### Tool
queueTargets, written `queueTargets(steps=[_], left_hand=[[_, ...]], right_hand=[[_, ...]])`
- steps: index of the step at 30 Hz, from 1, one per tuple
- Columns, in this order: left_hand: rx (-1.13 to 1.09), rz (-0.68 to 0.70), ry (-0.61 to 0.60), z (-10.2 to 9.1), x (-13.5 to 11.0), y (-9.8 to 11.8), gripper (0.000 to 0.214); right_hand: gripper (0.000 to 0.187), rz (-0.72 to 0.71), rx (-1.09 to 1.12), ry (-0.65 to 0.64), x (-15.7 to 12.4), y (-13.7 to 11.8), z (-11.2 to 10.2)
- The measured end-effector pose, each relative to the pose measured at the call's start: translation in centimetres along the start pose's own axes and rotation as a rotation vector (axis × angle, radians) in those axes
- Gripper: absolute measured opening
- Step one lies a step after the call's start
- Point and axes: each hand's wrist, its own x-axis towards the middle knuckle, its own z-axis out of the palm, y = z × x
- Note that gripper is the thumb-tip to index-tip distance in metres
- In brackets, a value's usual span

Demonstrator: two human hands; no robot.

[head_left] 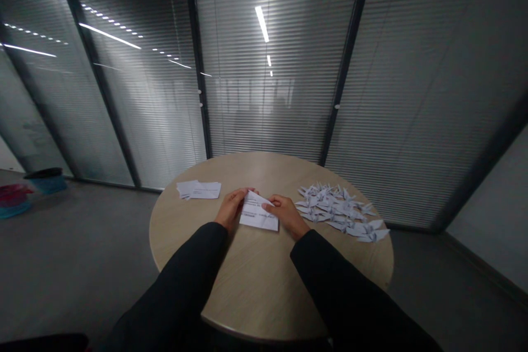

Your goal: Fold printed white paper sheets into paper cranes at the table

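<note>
A white sheet of paper (pixel 258 214) with printed lines lies partly folded on the round wooden table (pixel 256 280). My left hand (pixel 231 207) pinches its left upper edge, fingers closed on the paper. My right hand (pixel 286 213) grips the right side, thumb pressed on top of the sheet. Both arms wear black sleeves.
A small stack of white paper sheets (pixel 200 190) lies at the table's left rear. Several folded paper cranes (pixel 340 210) are heaped at the right. Glass walls with blinds stand behind. A blue bin (pixel 45 180) and coloured objects sit on the floor at far left.
</note>
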Motion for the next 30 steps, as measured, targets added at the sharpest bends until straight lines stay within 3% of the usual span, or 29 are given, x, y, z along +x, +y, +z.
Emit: queueTargets(steps=[7, 18, 30], left_hand=[[0.07, 0.03, -0.028, -0.4, 0.3, -0.5, 0.041], [0.226, 0.103, 0.145, 0.1, -0.1, 0.0, 0.037], [0.322, 0.219, 0.209, 0.2, 0.0, 0.2, 0.034]], right_hand=[[0.034, 0.054, 0.067, -0.012, -0.4, -0.5, 0.0], [0.035, 0.057, 0.075, -0.063, -0.8, -1.3, 0.3], [0.036, 0.074, 0.074, -0.107, -0.7, -1.4, 0.1]])
